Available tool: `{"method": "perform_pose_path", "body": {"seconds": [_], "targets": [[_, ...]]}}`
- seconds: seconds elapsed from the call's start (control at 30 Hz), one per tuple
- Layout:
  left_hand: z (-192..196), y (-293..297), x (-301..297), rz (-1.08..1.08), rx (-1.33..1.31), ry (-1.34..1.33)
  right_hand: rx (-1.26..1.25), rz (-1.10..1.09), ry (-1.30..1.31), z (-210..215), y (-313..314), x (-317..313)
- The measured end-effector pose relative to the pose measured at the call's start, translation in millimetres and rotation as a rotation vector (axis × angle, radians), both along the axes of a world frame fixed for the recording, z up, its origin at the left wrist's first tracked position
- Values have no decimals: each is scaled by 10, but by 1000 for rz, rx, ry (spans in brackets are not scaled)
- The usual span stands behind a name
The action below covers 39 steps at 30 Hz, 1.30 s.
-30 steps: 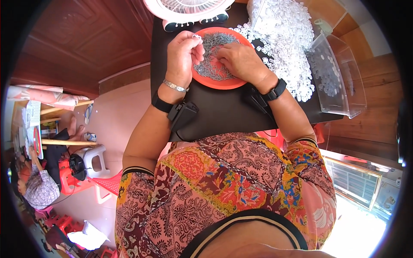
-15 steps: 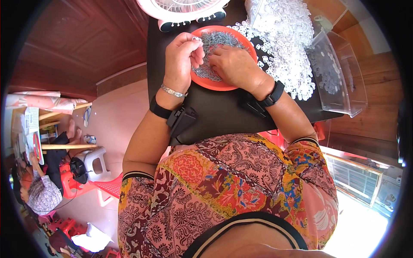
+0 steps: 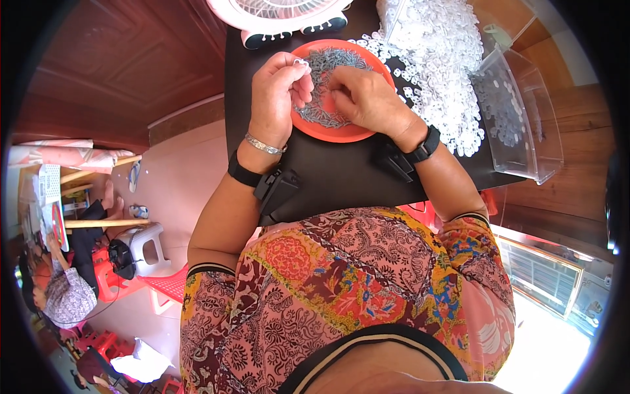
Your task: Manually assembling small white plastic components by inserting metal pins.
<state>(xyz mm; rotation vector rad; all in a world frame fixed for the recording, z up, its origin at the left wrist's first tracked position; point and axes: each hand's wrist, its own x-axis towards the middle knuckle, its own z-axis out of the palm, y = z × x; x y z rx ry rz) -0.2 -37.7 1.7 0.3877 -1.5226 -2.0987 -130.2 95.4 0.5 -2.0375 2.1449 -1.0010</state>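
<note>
My left hand [image 3: 277,95] is raised at the left rim of an orange-red plastic dish [image 3: 348,135]. Its thumb and index finger pinch a small white plastic clip [image 3: 301,63]; the other fingers curl loosely below. Many thin grey screw-like pins [image 3: 336,60] cover much of the dish, with a patch of bare bottom near the middle. Over that patch hovers my right hand [image 3: 373,102], thumb and fingertips curled toward each other. Whatever lies between those fingertips, if anything, is too small to make out.
A large heap of white plastic clips [image 3: 446,79] spreads across the dark table [image 3: 328,174], right of the dish. Beside it stands a clear plastic box [image 3: 525,125] with more pieces. A white fan [image 3: 282,16] sits at the far edge. Another person [image 3: 69,295] is at the left.
My right hand has drawn back slightly from the pins, its thumb and fingers now showing a gap. My left hand still pinches the white clip, nearly unmoved.
</note>
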Motion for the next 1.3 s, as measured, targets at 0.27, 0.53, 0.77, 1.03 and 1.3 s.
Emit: {"method": "perform_pose_path", "body": {"seconds": [0.27, 0.53, 0.77, 1.03, 1.3], "targets": [[18, 45, -32, 1, 42, 7, 45, -7, -712, -22, -3, -97], [26, 118, -33, -32, 2, -31, 98, 65, -1029, 63, 29, -205], [16, 135, -33, -99, -72, -39, 93, -23, -1129, 119, 49, -214], [-81, 175, -69, -57, -456, 19, 71, 12, -992, 47, 11, -151], [5, 212, -28, -167, -262, -23, 111, 69, -961, 118, 43, -8]]}}
